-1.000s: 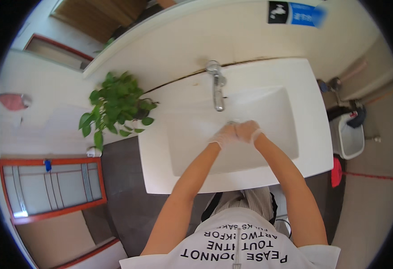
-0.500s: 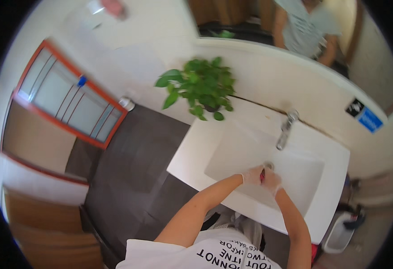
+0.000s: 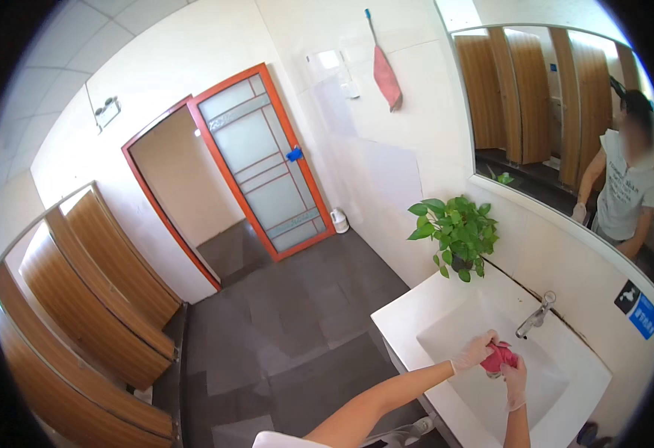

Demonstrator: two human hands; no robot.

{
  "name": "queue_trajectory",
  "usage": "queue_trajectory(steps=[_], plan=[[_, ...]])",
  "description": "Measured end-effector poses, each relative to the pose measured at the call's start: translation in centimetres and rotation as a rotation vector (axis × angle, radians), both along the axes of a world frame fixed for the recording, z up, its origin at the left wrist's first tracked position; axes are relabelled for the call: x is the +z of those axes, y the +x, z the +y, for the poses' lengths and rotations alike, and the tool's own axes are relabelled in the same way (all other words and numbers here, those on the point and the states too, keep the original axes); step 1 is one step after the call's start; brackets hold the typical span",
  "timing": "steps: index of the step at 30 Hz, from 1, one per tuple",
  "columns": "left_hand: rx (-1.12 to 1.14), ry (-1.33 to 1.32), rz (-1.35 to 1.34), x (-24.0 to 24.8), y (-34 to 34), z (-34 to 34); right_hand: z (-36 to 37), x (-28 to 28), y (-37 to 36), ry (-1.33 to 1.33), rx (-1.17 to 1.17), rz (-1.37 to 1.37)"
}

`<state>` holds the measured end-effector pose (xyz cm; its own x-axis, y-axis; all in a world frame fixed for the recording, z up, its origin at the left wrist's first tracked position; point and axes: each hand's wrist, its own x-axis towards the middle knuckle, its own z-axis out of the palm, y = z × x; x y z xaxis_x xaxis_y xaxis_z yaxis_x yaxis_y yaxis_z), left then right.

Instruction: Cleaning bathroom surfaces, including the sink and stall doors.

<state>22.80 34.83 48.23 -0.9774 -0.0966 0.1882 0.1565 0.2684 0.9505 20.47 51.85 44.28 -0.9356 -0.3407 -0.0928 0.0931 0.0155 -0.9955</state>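
Observation:
A crumpled pink-red cloth (image 3: 499, 360) is bunched between my two hands over the white sink basin (image 3: 547, 403). My left hand (image 3: 476, 352), in a thin clear glove, is closed on the cloth's left side. On its right side my right hand (image 3: 517, 381), gloved the same way, grips it. Beyond my hands the chrome faucet (image 3: 536, 315) juts over the basin from the back ledge. I see no water running from it.
A leafy green potted plant (image 3: 457, 233) stands on the sink's back left corner. A mirror (image 3: 558, 112) hangs on the wall above. An orange-framed glass door (image 3: 263, 160) stands open beside a white jug (image 3: 339, 220). Wooden stall doors (image 3: 95, 299) line the left.
My view has swung up and left, so the door, stalls and wall come into sight. The cloth, mostly hidden inside my hands before, now shows plainly between them.

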Motion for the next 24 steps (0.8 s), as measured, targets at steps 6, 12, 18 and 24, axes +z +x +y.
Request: queue_trajectory(steps=[6,12,18,24], plan=[[0.281,-0.294,0.324,2.1,3.7,-3.4,-4.1,2.5,1.1,0.0,0.05,0.13],[0.327,-0.528,0.058,4.7,11.2,-11.2,-9.8,10.9,5.6,-0.4,0.796,0.018],[0.581,-0.314,-0.109,1.0,27.9,-18.0,-24.8,4.2,12.7,-0.391,0.977,-0.047],[0.901,0.824,-0.173,4.9,43.7,-19.8,-35.4,5.0,28.3,-0.213,1.37,-0.044]])
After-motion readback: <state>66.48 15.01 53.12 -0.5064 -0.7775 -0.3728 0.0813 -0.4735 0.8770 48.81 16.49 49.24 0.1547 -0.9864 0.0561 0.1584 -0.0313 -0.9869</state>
